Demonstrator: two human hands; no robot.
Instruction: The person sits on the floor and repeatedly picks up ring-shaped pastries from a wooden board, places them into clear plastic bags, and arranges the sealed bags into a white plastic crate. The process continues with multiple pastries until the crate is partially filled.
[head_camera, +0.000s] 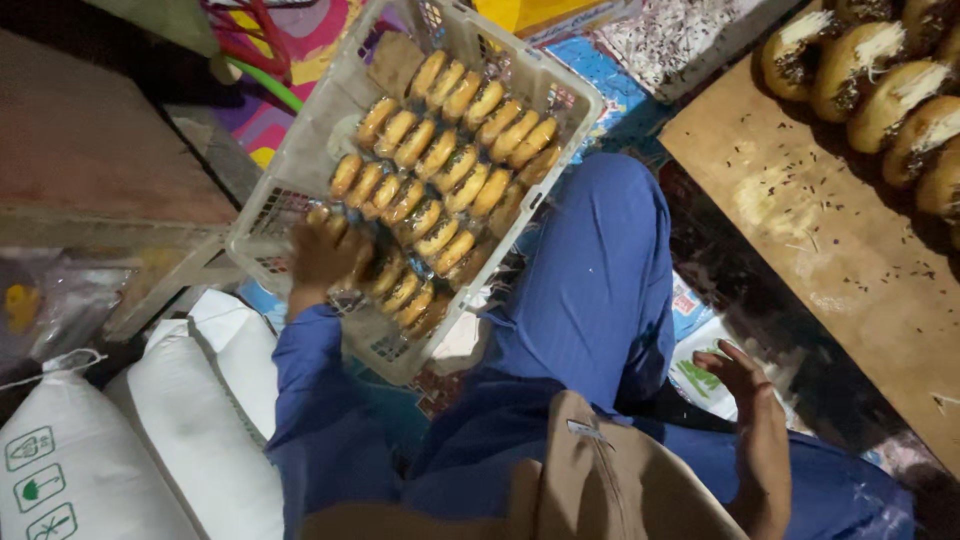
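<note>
— Where do the buns stand right now?

— I see them packed on edge in slanting rows inside the pale plastic crate, which sits on the floor ahead of my blue-trousered knee. The rows fill the far and middle part; the near corner by the white sacks looks barely filled.

— And the hands?

— My left hand is down in the crate at its near-left edge, fingers curled over a bun at the end of the lowest row; the grip looks closed on it, though blur hides the fingertips. My right hand hangs open, palm loose, holding nothing, near the wooden board where filled buns wait at the far right corner.

— So which step is this?

— I judge it as seating a bun in its row. The next move calls for a light touch, so neighbours stay upright and the filling is not squashed.
</note>
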